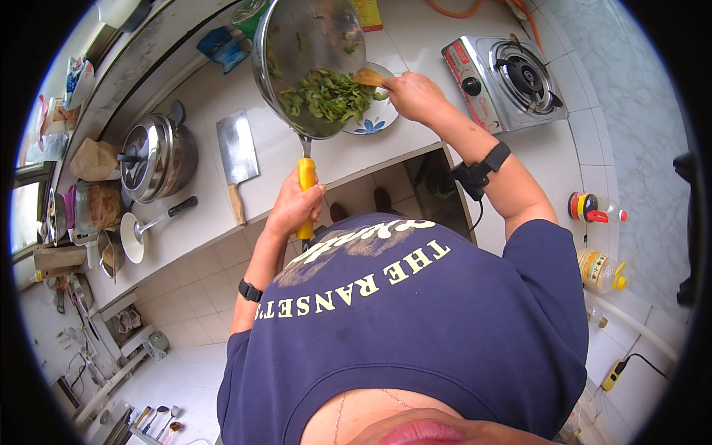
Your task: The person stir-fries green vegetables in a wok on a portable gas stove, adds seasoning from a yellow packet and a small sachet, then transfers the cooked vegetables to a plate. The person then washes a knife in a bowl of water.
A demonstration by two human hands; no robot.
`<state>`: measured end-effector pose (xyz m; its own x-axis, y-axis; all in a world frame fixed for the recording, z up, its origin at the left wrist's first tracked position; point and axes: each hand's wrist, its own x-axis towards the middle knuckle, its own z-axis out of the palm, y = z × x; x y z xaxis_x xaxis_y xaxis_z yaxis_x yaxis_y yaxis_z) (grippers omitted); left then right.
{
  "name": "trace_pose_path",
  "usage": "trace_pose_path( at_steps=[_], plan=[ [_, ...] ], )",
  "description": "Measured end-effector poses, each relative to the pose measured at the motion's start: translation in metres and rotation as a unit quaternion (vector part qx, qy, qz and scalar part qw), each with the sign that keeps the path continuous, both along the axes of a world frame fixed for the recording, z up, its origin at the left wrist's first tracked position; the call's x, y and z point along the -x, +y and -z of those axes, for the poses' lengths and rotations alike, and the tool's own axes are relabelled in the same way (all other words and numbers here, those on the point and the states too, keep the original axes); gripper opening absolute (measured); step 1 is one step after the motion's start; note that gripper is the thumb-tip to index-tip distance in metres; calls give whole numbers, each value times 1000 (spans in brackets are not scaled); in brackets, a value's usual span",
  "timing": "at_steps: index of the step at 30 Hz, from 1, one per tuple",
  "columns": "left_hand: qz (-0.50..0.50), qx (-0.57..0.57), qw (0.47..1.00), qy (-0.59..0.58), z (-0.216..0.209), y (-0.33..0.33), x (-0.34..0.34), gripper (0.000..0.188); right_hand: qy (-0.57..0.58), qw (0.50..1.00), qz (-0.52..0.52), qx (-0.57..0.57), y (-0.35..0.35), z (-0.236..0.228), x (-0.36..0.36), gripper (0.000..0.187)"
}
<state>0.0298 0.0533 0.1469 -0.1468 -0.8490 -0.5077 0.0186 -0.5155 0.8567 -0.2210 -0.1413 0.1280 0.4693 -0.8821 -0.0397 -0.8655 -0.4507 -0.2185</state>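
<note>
My left hand (pixel 297 203) is wrapped round the yellow handle (pixel 306 176) of a steel wok (pixel 265 67), which is held tilted over the counter. Chopped green vegetables (pixel 330 97) lie bunched in the wok's lower side, by the rim. In my right hand (pixel 417 96) is a wooden spatula (pixel 368 77), its blade at the edge of the greens. Under the wok's right side sits a white plate (pixel 380 119) with a blue flower pattern, partly hidden by the wok. A few green pieces show at the plate's upper edge, near the spatula.
A gas stove (pixel 512 85) stands on the counter to the right. Left of the wok lies a cleaver (pixel 239 152), its wooden handle toward the front edge. Farther left are a lidded steel pot (pixel 157 156) and a white ladle (pixel 135 237). Bottles (pixel 599 270) stand at the far right.
</note>
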Motion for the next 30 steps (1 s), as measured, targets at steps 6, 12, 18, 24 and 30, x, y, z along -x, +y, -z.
trace_pose_path(
  at_steps=[6, 12, 18, 24, 30],
  plan=[
    [8, 4, 1000, -9, 2, -2, 0, 16, -49, 998, 2, 25, -11, -6, -7, 26],
    [2, 5, 1000, -4, 2, -2, 2, 17, -34, 999, -8, -32, -12, -2, -20, 28],
    [5, 5, 1000, -23, 3, -7, 3, 16, -8, 999, -7, -43, -5, 4, 2, 28],
    [2, 8, 999, -31, 4, -9, 3, 16, -46, 999, -7, 14, -12, -11, 13, 26],
    [-5, 7, 1000, 5, 0, -8, 4, 16, -191, 962, -16, 193, -50, -18, -28, 34]
  ],
)
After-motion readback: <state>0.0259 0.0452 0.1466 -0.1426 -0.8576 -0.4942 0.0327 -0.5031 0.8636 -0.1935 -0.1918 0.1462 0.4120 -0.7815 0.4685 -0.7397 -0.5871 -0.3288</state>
